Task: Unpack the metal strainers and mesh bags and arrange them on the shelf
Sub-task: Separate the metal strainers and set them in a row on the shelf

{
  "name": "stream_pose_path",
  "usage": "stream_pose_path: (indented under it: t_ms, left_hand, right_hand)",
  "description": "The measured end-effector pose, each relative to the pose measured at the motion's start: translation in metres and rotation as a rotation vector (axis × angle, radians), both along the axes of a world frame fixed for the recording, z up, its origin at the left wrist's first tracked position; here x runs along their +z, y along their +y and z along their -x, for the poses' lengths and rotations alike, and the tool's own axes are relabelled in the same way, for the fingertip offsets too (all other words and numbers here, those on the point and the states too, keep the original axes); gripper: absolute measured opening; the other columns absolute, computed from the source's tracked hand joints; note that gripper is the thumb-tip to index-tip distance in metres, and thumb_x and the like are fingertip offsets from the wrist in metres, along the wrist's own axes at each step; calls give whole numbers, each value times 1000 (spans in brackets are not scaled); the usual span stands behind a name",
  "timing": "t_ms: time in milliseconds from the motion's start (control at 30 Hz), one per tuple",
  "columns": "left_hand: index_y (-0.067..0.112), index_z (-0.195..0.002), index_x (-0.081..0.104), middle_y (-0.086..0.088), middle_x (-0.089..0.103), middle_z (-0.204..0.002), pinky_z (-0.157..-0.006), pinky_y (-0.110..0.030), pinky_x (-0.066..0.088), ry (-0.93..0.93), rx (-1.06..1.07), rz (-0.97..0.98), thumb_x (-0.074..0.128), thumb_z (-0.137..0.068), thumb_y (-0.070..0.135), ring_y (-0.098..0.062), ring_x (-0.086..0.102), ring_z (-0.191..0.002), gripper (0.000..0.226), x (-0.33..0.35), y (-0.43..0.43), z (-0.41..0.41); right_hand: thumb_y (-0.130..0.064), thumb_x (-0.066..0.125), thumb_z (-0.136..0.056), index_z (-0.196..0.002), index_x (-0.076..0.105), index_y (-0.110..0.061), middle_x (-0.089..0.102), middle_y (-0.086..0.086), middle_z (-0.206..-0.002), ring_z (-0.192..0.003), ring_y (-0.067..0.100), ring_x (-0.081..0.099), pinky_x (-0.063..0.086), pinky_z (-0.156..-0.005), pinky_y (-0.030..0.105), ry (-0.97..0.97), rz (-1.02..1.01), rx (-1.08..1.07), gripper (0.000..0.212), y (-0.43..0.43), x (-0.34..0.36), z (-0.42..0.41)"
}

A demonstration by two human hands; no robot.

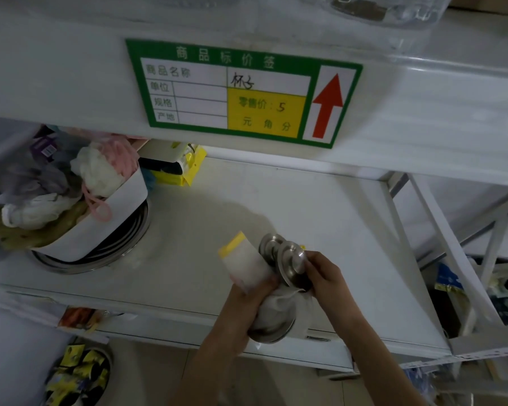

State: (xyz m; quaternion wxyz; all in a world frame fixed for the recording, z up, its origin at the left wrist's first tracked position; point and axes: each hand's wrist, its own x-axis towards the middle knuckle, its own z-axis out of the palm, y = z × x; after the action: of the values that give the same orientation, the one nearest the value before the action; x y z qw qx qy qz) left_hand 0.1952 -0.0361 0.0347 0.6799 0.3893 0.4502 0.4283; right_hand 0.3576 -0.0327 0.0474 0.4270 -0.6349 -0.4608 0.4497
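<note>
Above the front part of the white shelf, both my hands hold a bundle of metal strainers and mesh bags. My left hand is closed around a white mesh bag with a yellow edge and around the cloth-wrapped lower strainer. My right hand pinches the rim of a round metal strainer at the top of the bundle. A second metal disc shows just behind it.
A white tub full of bath sponges and cloths sits on stacked metal pans at the shelf's left. Yellow packets lie at the back. A green price label hangs on the shelf above. The frame posts stand at the right.
</note>
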Motion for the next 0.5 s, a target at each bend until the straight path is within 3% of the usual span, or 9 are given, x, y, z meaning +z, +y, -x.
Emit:
stream_pose_path:
  t_ms: [67,133,267,400,500]
  left_hand:
    - [25,-100,73,1,79,-99,-77,-25,58,0,-6,-11,74,-84,21,-15,73,-98,16,0,0,1]
    - [22,-105,71,0,78,-101,-80,-26,59,-3,-6,-27,70,-87,17,-15,73,-99,19,0,0,1]
    - [25,-101,67,15,79,-88,-67,-10,55,2,-5,-32,70,-88,14,-1,73,-87,17,-1,4,-2]
    - [30,-102,66,18,77,-90,-70,-13,56,39,39,-45,74,-73,31,-3,72,-90,30,-6,8,-4]
    - [29,-97,64,22,77,-81,-65,-10,54,46,50,-39,70,-78,21,3,72,-82,21,-8,10,-6]
  right_hand:
    - [-15,46,-99,-103,67,-15,72,0,-100,-88,5,65,50,-74,15,-15,-18,31,21,2,2,-1]
    - [-13,45,-99,-105,66,-14,71,-1,-101,-91,4,64,50,-78,17,-38,-38,61,22,4,4,-2]
    - [-12,44,-99,-105,67,-14,72,1,-101,-90,4,64,49,-79,15,-41,-36,93,24,8,9,-2]
    - [-13,45,-98,-101,69,-14,72,4,-96,-85,10,63,48,-76,18,-55,-18,106,23,8,10,-2]
    - [-12,45,-98,-101,68,-14,72,5,-95,-85,11,63,48,-75,19,-76,-11,111,24,8,8,0]
